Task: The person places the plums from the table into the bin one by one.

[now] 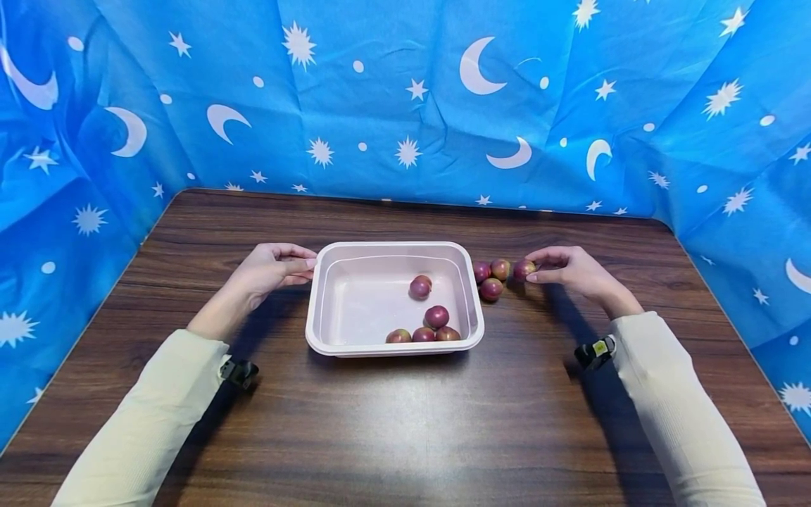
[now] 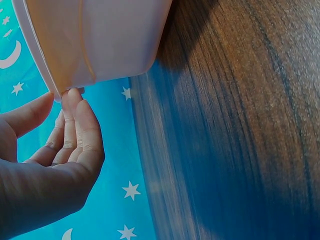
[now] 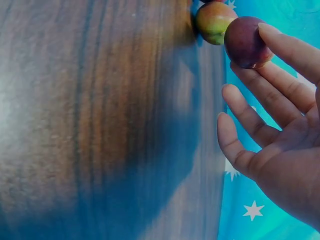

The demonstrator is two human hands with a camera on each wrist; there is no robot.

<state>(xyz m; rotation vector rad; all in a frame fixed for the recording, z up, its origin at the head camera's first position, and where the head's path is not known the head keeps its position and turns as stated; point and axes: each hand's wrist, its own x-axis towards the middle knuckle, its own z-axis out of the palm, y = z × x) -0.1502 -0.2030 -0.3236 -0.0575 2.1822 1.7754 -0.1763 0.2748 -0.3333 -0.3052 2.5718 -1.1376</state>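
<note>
My left hand (image 1: 269,273) pinches the left rim of a white plastic tub (image 1: 355,349), thumb on top and fingers beneath. In the left wrist view the thumb and fingertips meet at the lip of the tub (image 2: 120,45). Several red-purple plums (image 1: 420,287) lie inside, toward the tub's right and near side. At the right, my right hand (image 1: 573,273) holds one plum (image 1: 523,270) between thumb and fingertips. The right wrist view shows this dark plum (image 3: 245,44) at the fingertips, the ring and little fingers apart from it.
Three more plums (image 1: 491,289) sit close together on the table just right of the tub. Brown wood-grain table (image 1: 393,436) lies under everything. A blue cloth (image 1: 393,91) with white moons and stars hangs around its back and sides.
</note>
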